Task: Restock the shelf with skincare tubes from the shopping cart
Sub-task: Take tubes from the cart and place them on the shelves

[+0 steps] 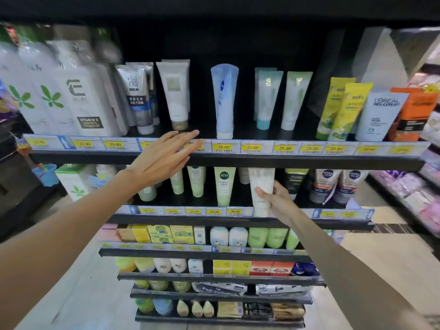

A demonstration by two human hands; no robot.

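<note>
On the top shelf [238,160] the Nivea tube [224,101] stands alone, bottles [59,96] far left, perhaps boxes [414,115] far right.

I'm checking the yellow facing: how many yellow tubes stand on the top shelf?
2. Both stand at the shelf's right end, left of the L'Oreal tube: one yellow tube behind, another overlapping it in front. More may be hidden behind them.

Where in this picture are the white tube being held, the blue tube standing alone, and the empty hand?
white tube [261,179]: head view, upper body above the fingers.
blue tube [223,98]: head view, mid body.
left hand [162,160]: head view, back of hand.
</note>
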